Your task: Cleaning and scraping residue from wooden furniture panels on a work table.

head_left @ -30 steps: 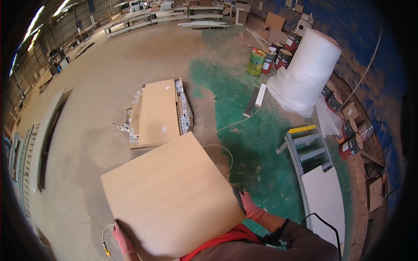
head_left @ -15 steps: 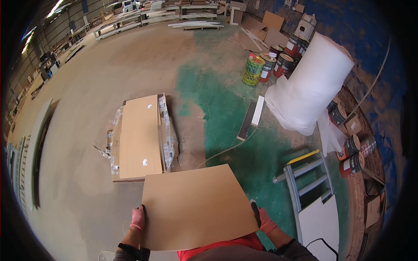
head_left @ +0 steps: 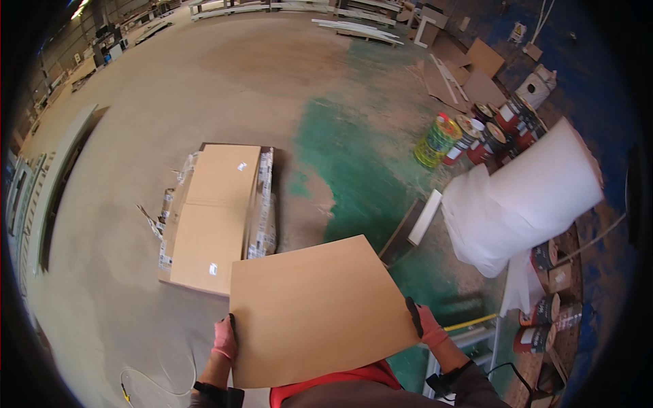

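Head view: pink-and-black-gloved left hand (head_left: 225, 338) and right hand (head_left: 428, 326) are clamping a flat rectangular tan board (head_left: 320, 316); it's already up, not set down yet.

Soft light on the floor (head_left: 224, 88), thin bright lamp (head_left: 81, 8) high at left, blue wall (head_left: 578, 54) dim at right, white roll (head_left: 537, 197) bright, brown sheet (head_left: 320, 313) softly shaded, dark shadow beside the long board (head_left: 58, 163), far things fuzzy, lines bent near the edges, black corners
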`<state>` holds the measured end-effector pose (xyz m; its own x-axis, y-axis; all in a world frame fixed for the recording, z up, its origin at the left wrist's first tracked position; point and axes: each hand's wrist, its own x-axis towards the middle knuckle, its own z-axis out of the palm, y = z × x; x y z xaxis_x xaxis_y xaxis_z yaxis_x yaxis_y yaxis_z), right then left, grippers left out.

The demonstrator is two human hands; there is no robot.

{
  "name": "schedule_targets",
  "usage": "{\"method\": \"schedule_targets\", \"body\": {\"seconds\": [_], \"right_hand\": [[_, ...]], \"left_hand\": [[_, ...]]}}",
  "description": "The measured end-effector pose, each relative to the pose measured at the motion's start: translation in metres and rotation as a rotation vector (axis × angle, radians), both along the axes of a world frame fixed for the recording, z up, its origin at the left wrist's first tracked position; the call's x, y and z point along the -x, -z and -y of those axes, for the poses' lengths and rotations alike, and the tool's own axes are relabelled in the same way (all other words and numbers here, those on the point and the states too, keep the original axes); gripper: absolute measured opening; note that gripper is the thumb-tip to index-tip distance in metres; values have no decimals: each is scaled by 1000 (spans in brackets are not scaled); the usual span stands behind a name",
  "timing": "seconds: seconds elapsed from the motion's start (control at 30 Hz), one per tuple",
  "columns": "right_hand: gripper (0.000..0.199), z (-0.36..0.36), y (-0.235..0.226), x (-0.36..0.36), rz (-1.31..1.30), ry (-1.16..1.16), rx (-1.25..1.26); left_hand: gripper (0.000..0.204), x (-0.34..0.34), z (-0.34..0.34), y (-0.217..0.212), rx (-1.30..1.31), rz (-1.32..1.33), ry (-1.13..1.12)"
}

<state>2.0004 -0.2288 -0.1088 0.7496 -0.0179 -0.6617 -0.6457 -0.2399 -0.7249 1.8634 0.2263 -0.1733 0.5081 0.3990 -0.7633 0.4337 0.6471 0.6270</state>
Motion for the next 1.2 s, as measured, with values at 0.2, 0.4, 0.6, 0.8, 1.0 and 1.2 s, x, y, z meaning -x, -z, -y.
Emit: {"method": "schedule_targets", "body": {"seconds": [0.2,0.4,0.6,0.8,1.0,1.2], "right_hand": [[51,-11,115,-181,252,-393,356],[43,-133,124,-410,157,-495,445],[36,-310,115,-603,210,-574,229],[36,-458,248,-812,580,-813,560],[37,-691,370,-882,596,-952,326],[39,-818,487,-924,592,-940,281]], "left_hand": [[27,-132,-54,126,-324,9,-41],[28,-269,-108,144,-32,-282,-151],[32,-319,-138,232,-171,-298,-527],[34,-446,-203,239,44,-173,-711],[39,-508,-269,398,-27,-166,-984],[40,-553,-346,477,-17,-266,-1083]]}}
